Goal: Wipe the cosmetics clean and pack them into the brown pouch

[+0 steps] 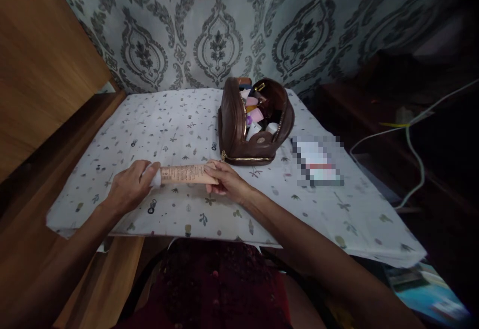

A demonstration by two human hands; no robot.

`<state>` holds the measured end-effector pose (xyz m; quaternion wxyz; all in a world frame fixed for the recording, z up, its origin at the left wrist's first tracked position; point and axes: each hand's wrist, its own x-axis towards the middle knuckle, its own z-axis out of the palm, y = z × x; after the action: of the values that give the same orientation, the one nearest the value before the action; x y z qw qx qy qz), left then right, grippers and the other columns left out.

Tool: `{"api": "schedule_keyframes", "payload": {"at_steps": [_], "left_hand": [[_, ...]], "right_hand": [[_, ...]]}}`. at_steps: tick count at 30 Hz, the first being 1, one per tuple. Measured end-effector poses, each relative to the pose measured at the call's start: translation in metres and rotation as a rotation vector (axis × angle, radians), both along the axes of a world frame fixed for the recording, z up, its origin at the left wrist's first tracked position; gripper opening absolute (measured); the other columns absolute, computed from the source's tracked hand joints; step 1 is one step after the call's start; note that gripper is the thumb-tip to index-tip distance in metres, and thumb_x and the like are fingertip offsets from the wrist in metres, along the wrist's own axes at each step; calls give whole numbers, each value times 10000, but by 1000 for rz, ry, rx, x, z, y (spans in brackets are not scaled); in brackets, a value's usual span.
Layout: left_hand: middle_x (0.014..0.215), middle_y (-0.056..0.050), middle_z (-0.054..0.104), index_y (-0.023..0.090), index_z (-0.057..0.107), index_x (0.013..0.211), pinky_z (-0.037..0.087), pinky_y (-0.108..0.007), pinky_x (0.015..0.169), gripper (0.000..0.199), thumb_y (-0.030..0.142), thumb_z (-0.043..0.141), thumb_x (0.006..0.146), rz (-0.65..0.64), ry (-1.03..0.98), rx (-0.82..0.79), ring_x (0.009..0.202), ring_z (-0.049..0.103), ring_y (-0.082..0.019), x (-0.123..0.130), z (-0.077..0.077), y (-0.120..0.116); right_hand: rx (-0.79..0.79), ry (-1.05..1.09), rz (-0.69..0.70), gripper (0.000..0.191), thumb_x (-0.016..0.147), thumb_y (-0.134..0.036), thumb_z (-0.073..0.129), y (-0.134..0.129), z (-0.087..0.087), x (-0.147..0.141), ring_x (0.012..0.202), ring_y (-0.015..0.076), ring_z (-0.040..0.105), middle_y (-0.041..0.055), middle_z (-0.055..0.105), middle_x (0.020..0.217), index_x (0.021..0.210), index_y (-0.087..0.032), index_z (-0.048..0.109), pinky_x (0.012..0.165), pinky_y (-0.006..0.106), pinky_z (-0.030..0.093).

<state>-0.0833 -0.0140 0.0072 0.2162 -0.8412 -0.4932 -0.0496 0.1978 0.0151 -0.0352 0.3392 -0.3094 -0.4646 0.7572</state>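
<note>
A peach-coloured squeeze tube [183, 173] with small dark print lies sideways between my two hands, just above the table. My left hand [132, 181] is closed round its white cap end. The flat crimped end is pinched between thumb and fingers of my right hand [224, 179]. Right behind that hand stands a brown leather toiletry bag [234, 129], unzipped, its flap folded back. Inside are several small tubes and bottles with pink, white, purple and orange parts, partly hidden by the bag's walls.
The table [168, 119] wears a white cloth with a plant print. A blurred-out flat object [318, 162] lies right of the bag. A white cable [415, 154] loops at the far right. A wooden cabinet [48, 69] borders the left; a patterned curtain [217, 34] hangs behind.
</note>
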Motion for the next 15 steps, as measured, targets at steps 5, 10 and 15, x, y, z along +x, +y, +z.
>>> {"api": "schedule_keyframes", "payload": {"at_steps": [5,10,15], "left_hand": [[956,-115,650,198,583,1062,430,-309,532,214,194,520,858,-27,-21,-79,823,650,-270,8,7,6],[949,-88,666,219,566,993,464,-325,614,161,237,563,833,-83,-32,-211,854,641,-264,8,17,14],[918,-104,671,192,570,995,489,-434,782,201,236,624,807,-141,4,-211,835,645,-296,29,21,14]], "right_hand": [[122,-55,-11,458,800,-614,655,-2,6,4,370,57,387,-74,590,513,883,-223,431,356,162,244],[310,-122,-33,418,852,-602,626,-5,13,7,460,80,520,-75,572,593,889,-230,439,408,177,344],[302,-101,-7,422,864,-618,611,-9,9,2,475,93,544,-64,606,614,913,-243,425,424,186,380]]}}
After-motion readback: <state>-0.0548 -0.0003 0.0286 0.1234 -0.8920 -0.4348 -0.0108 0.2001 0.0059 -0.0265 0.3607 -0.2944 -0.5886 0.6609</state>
